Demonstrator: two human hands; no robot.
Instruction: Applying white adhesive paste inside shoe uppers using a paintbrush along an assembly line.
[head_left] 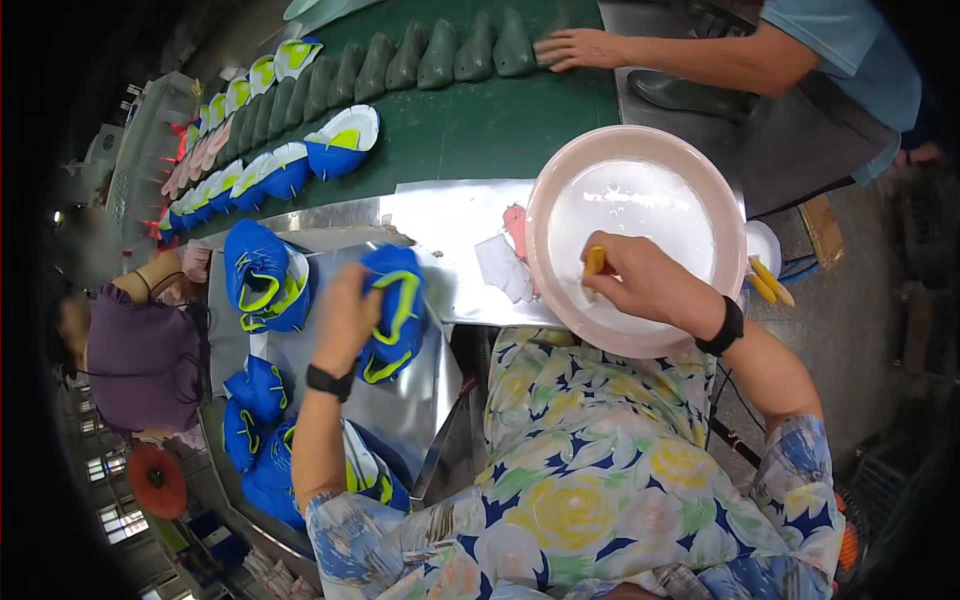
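My left hand grips a blue shoe upper with yellow-green trim, held over a shiny metal tray. My right hand pinches the yellow handle of a brush and dips it into a pink basin of white glue. Both wrists wear black bands. The brush's bristles are hidden in the glue.
More blue uppers lie left on the tray, others lower. A green conveyor carries grey shoe lasts and lasted blue shoes. Another person's hand rests on the belt; a person in purple sits left.
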